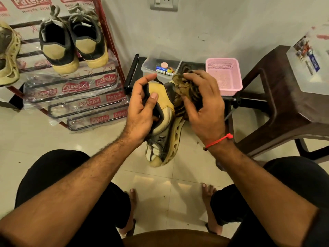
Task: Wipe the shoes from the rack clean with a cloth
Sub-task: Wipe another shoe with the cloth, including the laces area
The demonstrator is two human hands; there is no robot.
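Note:
I hold a yellow-and-grey sneaker (pixel 164 139) in the air above the tiled floor, toe pointing toward me. My left hand (pixel 142 107) grips it by the heel collar, thumb inside the opening. My right hand (pixel 204 104) holds a crumpled brown striped cloth (pixel 183 93) against the shoe's heel and sole side. On the red shoe rack (pixel 114 50) at the left stand two dark sneakers with yellow heels (pixel 73 43). Another yellowish shoe (pixel 8 54) sits at the far left edge.
A pink plastic basket (pixel 224 75) and a clear box of small items (pixel 160 68) rest on a low black stand by the wall. A brown plastic stool (pixel 284 100) carrying a clear lidded container (pixel 309 63) stands at the right. My bare feet rest on the floor below.

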